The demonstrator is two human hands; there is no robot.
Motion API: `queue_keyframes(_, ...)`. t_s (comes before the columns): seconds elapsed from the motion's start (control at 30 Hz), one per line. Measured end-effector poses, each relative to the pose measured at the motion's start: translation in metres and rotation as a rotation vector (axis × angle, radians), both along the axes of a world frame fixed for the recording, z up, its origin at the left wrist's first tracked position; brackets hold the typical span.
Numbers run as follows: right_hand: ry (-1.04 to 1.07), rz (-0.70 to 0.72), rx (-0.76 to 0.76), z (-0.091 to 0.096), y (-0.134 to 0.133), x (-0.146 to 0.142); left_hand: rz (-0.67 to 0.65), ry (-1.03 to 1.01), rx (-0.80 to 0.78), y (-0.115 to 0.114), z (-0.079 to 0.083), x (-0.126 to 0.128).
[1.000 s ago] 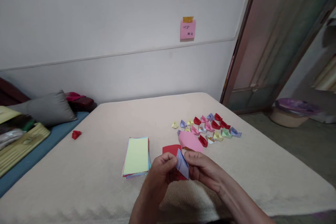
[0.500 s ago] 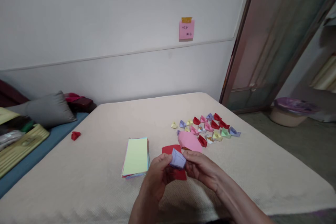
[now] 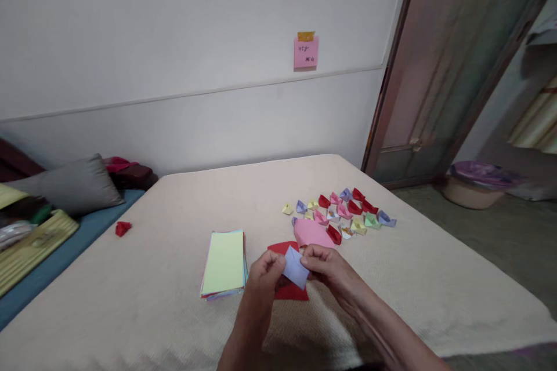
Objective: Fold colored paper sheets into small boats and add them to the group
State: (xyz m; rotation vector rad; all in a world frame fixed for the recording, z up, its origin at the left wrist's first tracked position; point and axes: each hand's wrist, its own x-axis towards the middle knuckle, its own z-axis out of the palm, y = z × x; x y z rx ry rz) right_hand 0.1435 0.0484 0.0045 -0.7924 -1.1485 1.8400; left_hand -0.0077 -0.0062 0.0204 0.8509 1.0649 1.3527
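Between my two hands is a small folded piece of lavender paper (image 3: 296, 269), now a flat diamond with creases near its top. My left hand (image 3: 266, 272) pinches its left corner, and my right hand (image 3: 324, 264) pinches the right one. Under the hands lies a red sheet of paper (image 3: 292, 293), partly hidden by them. Just beyond it rests a pink paper piece (image 3: 312, 232) with a rounded edge. To the left stands a stack of coloured paper (image 3: 224, 264) with a pale yellow-green sheet on top.
Rows of small folded paper boats (image 3: 343, 210) in several colours stand at the right of the cloth-covered table (image 3: 174, 278). A crumpled-looking red paper piece (image 3: 123, 228) lies at the far left. A pink note (image 3: 306, 53) is taped to the wall. A lined basin (image 3: 476, 185) stands right.
The lavender paper has gone from a partly opened, pocket-like shape to a flatter diamond between my fingers. The view has shifted slightly.
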Motion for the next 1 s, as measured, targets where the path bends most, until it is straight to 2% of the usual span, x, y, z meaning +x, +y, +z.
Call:
queue_keyframes(0.13,-0.104,-0.038,0.164,0.004,0.001,0.002,0.037,0.171,0.068,0.006,-0.008,-0.002)
queue_keyframes(0.27,-0.253,-0.099,0.329,0.009,-0.001,0.003,0.096,0.153,0.122,0.011,-0.015,-0.003)
queue_keyframes(0.37,-0.269,-0.116,0.410,0.013,-0.006,0.003,0.142,0.215,0.152,0.010,-0.013,-0.005)
queue_keyframes(0.47,-0.290,-0.177,0.550,0.017,-0.011,0.004,0.198,0.430,0.249,0.004,-0.006,-0.006)
queue_keyframes(0.57,-0.348,-0.281,0.778,0.018,-0.014,0.006,0.319,0.682,0.402,-0.005,0.001,-0.002)
queue_keyframes(0.67,-0.353,-0.345,0.946,0.020,-0.017,0.007,0.379,0.818,0.524,-0.013,0.005,0.003)
queue_keyframes(0.8,-0.400,-0.448,0.916,0.023,-0.021,0.008,0.449,0.813,0.553,-0.018,0.003,0.008)
queue_keyframes(0.87,-0.410,-0.428,0.918,0.025,-0.022,0.010,0.473,0.796,0.591,-0.019,-0.002,0.009)
queue_keyframes(0.97,-0.333,-0.355,1.023,0.026,-0.022,0.013,0.500,0.753,0.657,-0.021,-0.013,0.008)
queue_keyframes(1.0,-0.314,-0.342,1.049,0.026,-0.022,0.014,0.471,0.748,0.673,-0.021,-0.017,0.008)
